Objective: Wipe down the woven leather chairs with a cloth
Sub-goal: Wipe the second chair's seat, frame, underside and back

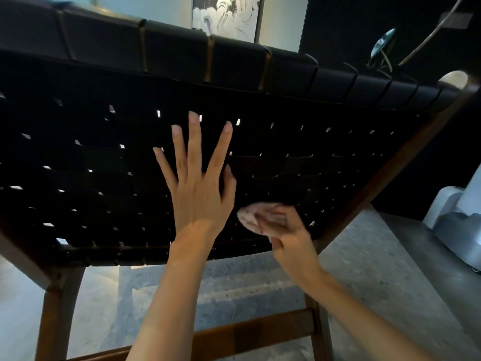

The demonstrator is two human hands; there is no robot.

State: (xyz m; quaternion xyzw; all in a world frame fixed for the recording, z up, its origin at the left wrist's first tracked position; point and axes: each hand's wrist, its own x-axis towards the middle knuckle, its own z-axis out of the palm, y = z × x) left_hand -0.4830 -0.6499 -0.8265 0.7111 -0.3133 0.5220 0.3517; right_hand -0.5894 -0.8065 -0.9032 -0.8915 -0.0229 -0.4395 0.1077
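A chair (385,175) with a dark wooden frame and a black woven leather back (91,157) fills most of the view, seen from behind. My left hand (199,183) lies flat against the weave with its fingers spread and straight. Just to its right and lower, my right hand (289,230) holds a small pale pink cloth (251,217) bunched under its fingers and presses it on the lower right part of the weave. That hand is blurred.
Grey speckled floor (364,282) lies under the chair, with the wooden legs and a crossbar (250,332) in front of me. A white object (453,220) stands at the right. A dark wall and a framed picture (226,14) are behind.
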